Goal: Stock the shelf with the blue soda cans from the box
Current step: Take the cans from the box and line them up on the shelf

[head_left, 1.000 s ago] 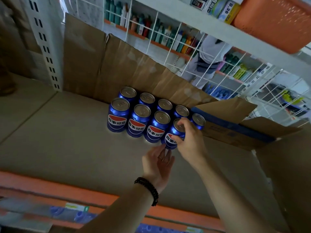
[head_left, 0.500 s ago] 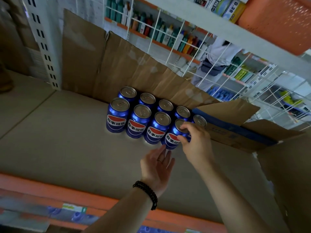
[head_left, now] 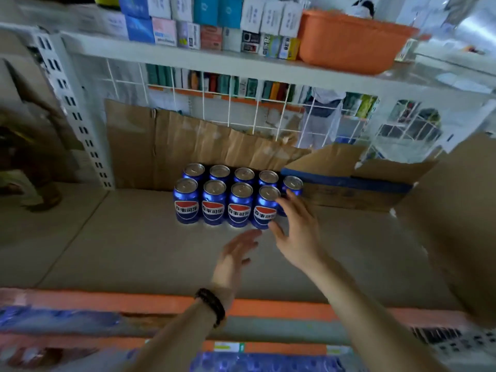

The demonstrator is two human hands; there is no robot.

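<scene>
Several blue soda cans (head_left: 212, 202) stand in two rows on the cardboard-lined shelf (head_left: 107, 237), labels facing me. One more can (head_left: 292, 185) stands at the right end, next to the open cardboard box (head_left: 349, 189). My right hand (head_left: 295, 229) hovers just right of the front-right can (head_left: 264, 208), fingers spread and holding nothing; whether it touches the can is unclear. My left hand (head_left: 236, 253), with a black bracelet on the wrist, is open and blurred in front of the cans.
A cardboard sheet (head_left: 188, 146) leans against the white wire back grid (head_left: 241, 108). An upper shelf holds small boxes and an orange basket (head_left: 349, 41). The shelf's orange front edge (head_left: 134, 302) runs below my arms. A person stands behind the grid.
My right hand has let go of the front-right can and spread its fingers. Both hands have drawn back slightly from the cans. The camera has tilted up, showing the upper shelf.
</scene>
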